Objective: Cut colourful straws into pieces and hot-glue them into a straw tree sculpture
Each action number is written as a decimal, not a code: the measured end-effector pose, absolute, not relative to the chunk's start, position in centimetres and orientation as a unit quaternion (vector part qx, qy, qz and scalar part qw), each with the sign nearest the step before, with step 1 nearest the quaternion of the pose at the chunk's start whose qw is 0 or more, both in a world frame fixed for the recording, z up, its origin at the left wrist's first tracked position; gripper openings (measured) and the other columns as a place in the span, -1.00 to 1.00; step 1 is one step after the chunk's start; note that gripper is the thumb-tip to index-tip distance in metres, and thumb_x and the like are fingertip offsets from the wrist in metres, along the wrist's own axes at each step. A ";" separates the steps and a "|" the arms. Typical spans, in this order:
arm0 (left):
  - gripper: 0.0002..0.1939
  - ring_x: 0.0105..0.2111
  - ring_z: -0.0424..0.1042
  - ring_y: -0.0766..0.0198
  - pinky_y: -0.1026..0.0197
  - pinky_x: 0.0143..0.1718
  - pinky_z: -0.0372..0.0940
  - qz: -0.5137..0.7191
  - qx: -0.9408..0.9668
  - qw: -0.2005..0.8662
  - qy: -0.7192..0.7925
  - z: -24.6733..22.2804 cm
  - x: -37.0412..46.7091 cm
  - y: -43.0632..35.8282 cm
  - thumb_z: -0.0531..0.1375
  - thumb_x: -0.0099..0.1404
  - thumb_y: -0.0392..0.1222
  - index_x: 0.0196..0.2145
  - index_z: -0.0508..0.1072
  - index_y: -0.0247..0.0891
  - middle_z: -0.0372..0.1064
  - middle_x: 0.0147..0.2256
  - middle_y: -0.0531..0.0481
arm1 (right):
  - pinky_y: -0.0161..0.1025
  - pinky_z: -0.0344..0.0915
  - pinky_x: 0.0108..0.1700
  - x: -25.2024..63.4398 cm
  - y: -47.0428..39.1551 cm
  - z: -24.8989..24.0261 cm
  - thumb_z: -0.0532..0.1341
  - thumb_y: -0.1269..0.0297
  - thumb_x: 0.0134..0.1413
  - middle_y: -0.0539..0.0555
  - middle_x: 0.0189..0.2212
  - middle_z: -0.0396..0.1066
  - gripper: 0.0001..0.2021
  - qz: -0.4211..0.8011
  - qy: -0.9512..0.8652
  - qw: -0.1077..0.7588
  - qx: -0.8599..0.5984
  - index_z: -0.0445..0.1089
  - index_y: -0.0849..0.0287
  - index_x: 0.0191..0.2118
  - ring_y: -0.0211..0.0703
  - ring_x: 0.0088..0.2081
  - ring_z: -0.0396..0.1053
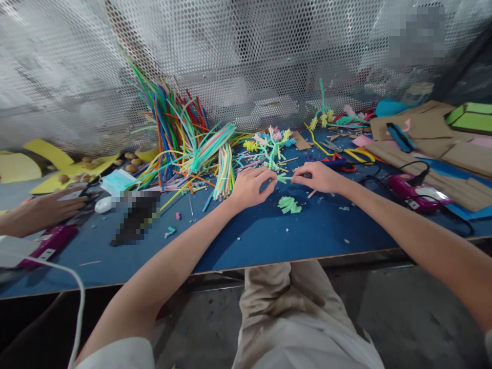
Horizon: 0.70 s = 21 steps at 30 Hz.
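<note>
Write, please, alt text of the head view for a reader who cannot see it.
A person's left hand and right hand pinch a green strip above a blue table. Nearer the person lies a pile of green pieces; beyond the hands are a branching shape and, to its left, many colourful stems. Another person's hand is at far left.

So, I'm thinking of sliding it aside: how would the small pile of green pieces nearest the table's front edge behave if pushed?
The green pile would probably break up rather than slide as one, since it looks like short separate strips. It's likely light, the strips being thin. It probably wouldn't roll, as they lie flat on the blue tabletop.
</note>
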<state>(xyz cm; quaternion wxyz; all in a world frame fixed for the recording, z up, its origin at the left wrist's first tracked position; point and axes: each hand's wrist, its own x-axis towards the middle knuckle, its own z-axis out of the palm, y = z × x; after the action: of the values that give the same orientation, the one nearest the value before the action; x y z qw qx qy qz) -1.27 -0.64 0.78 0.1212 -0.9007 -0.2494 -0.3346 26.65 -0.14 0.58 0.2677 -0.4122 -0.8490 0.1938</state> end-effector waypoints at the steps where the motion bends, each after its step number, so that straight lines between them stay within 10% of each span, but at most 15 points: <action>1: -0.83 -0.30 0.54 0.22 0.14 -0.23 0.28 -0.333 -0.902 0.117 -0.251 0.7 -1.3 -0.6 0.13 0.54 -0.13 -0.17 0.48 -0.20 0.50 -0.34 0.00 | -0.18 0.13 -0.29 26.6 -0.1 0.6 0.23 -0.04 0.30 0.12 -0.37 0.57 -0.62 0.193 -0.849 0.269 -0.411 0.68 0.12 -0.27 -0.14 -0.39 0.32; 21: -0.91 -0.31 0.44 0.30 0.17 -0.21 0.43 -0.331 -0.919 -0.012 -0.212 0.1 -1.2 -0.5 0.09 0.57 -0.21 -0.01 0.31 -0.21 0.45 -0.09 -0.11 | -0.17 0.16 -0.26 26.6 0.3 0.0 0.22 -0.13 0.33 0.10 -0.32 0.59 -0.59 0.178 -0.865 0.257 -0.393 0.66 0.07 -0.23 -0.12 -0.36 0.35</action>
<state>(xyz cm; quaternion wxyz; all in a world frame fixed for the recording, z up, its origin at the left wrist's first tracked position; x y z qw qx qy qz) -1.16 -0.52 0.13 -0.0120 -0.9194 -0.2125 -0.3308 26.65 0.27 -0.02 0.2570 -0.3929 -0.8647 0.1783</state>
